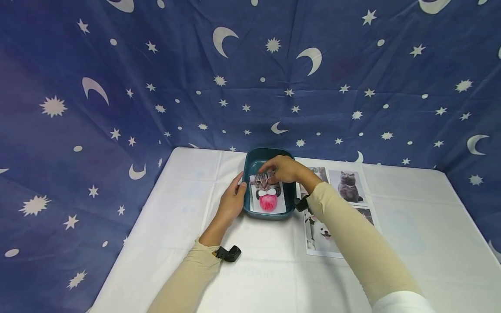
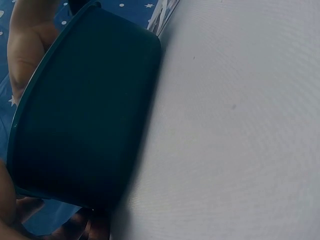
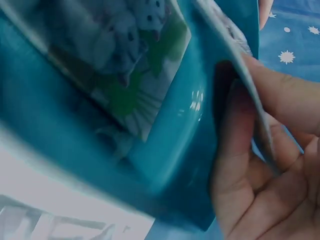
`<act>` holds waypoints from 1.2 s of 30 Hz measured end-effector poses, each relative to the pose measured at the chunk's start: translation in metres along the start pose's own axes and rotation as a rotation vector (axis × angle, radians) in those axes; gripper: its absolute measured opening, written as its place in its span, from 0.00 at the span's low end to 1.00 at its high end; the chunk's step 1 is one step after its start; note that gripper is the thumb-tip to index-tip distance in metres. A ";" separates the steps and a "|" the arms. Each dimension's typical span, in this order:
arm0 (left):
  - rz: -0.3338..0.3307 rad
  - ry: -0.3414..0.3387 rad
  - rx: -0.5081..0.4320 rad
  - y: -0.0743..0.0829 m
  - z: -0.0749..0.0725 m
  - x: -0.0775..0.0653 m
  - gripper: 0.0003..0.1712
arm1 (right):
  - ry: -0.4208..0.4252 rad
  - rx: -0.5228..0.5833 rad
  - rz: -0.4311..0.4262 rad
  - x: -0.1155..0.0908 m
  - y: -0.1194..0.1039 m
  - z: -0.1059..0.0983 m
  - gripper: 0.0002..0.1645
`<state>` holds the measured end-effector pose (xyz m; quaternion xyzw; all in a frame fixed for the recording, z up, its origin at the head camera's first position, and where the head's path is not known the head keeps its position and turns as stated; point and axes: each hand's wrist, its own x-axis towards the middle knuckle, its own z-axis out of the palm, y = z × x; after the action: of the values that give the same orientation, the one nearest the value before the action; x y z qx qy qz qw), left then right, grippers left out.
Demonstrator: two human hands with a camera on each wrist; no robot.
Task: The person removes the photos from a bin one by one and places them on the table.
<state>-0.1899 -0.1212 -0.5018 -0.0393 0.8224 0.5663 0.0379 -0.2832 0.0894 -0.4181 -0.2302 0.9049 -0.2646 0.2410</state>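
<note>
Beige sleeves [image 1: 188, 278], hands [image 1: 232, 201] at bin edge [image 1: 270, 216] and card [image 1: 268, 195], wide cloth [image 1: 188, 200] leftward

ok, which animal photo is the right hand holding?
The tabby with the pink ball, in the right hand; the grey cat and white dog lie right of the bin, unheld.

A teal box [image 1: 266, 215] with rounded corners stands upright, the left hand [image 1: 232, 201] touching its left side; the right hand [image 1: 285, 168] pinches a card [image 1: 259, 179] showing a striped cat's face, tilted inside the box, with a pink ball and two white rounds below, while another card [image 3: 120, 45], showing pale furry animals and green patches, slants within the box
</note>
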 end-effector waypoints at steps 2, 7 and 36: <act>-0.001 -0.001 -0.005 0.000 0.000 0.000 0.29 | 0.034 0.017 -0.002 -0.005 0.004 -0.002 0.26; -0.009 -0.003 -0.012 0.002 0.000 -0.001 0.29 | 0.141 0.106 -0.018 -0.024 0.021 -0.012 0.23; -0.014 0.000 -0.010 0.001 0.000 -0.002 0.30 | 0.454 0.207 0.267 -0.177 0.210 -0.052 0.33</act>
<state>-0.1881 -0.1211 -0.5010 -0.0454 0.8193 0.5700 0.0418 -0.2347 0.3633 -0.4478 -0.0179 0.9262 -0.3664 0.0872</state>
